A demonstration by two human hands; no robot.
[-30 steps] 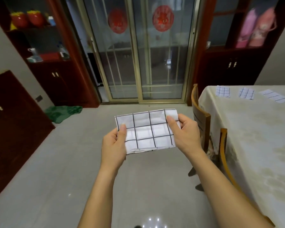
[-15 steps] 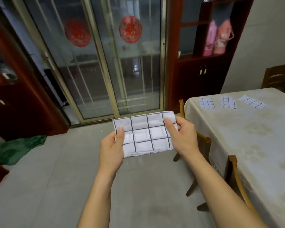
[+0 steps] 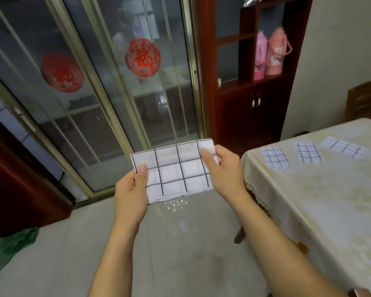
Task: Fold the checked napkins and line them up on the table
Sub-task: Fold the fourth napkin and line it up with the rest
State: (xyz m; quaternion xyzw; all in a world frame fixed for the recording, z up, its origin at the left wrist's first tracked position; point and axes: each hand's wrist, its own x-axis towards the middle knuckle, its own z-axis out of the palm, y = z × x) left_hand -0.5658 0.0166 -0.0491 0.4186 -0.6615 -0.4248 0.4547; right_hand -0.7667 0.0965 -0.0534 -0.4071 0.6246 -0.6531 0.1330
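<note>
I hold a folded white napkin with black checks [image 3: 176, 170] flat in the air over the floor, left of the table. My left hand [image 3: 133, 189] pinches its left edge and my right hand [image 3: 221, 168] pinches its right edge, thumbs on top. On the table [image 3: 321, 200], covered with a cream cloth, three folded checked napkins lie in a row along the far edge: one on the left [image 3: 275, 158], one in the middle [image 3: 307, 152], one on the right [image 3: 344, 147].
A glass sliding door [image 3: 116, 93] with red decorations fills the far side. A dark wooden cabinet [image 3: 251, 82] stands right of it. A chair leg [image 3: 239, 233] shows under the table's near-left corner. A green cloth [image 3: 7, 251] lies on the floor at left.
The view has swung right and toward the table, so the table and its three napkins now sit closer. Both hands keep the same grip on the folded napkin.
</note>
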